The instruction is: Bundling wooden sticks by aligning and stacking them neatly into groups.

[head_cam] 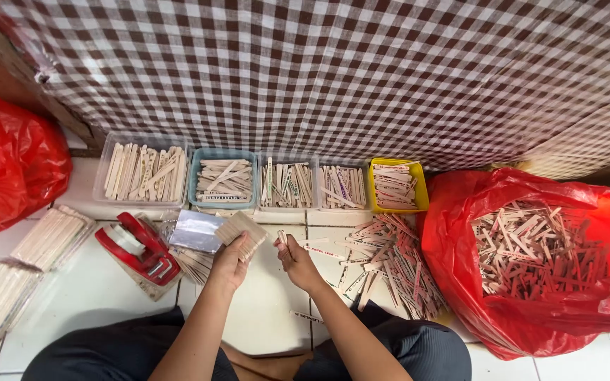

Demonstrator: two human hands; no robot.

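while seated on white tiles, left hand (pixel 229 262) closed around a neat stack of flat pale wooden sticks (pixel 243 235). right hand (pixel 295 259), fingers pinched on one thin pale wooden stick (pixel 282 237), beside a loose pile of pink-tipped sticks (pixel 390 264).

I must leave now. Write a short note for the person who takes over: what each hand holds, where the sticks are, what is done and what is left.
Left hand: holds a stack of wooden sticks, gathered flat.
Right hand: pinches one single stick, upright, close to the stack.
Sorted: five trays along the checked cloth hold sticks. Wrapped bundles lie on the far left.
Left: a loose pile on the tiled floor beside the right hand, and an open red bag with many more sticks.
A red tape dispenser sits left of the left hand.
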